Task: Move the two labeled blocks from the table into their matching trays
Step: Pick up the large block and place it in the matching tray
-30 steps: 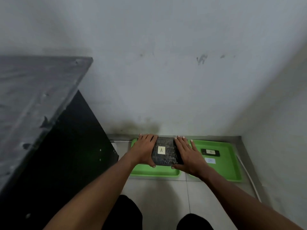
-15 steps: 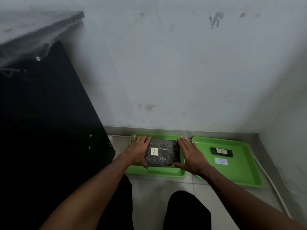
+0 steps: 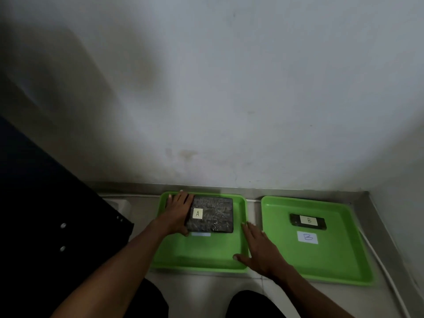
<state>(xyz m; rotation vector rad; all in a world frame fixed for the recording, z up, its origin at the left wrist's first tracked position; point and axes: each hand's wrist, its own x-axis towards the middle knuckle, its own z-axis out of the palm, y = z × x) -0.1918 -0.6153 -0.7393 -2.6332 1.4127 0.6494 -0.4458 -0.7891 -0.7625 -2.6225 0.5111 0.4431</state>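
Observation:
A dark block with a yellow "A" label (image 3: 212, 214) lies in the far part of the left green tray (image 3: 199, 255), partly covering a pale tray label. My left hand (image 3: 177, 211) still rests against the block's left side, fingers along its edge. My right hand (image 3: 258, 249) is off the block, open and flat over the tray's right rim. In the right green tray (image 3: 332, 260) lies a smaller dark block labeled "B" (image 3: 308, 221), above a white "B" tag (image 3: 308, 237).
Both trays sit on a tiled floor against a white wall (image 3: 229, 99). A black table side (image 3: 46, 214) stands at the left. A white cable (image 3: 378, 260) runs along the right tray. My knees (image 3: 252, 304) are at the bottom.
The A block has been set down in the left tray. My right hand has let go and pulled back toward me; the left hand stays on the block. The camera tilted down.

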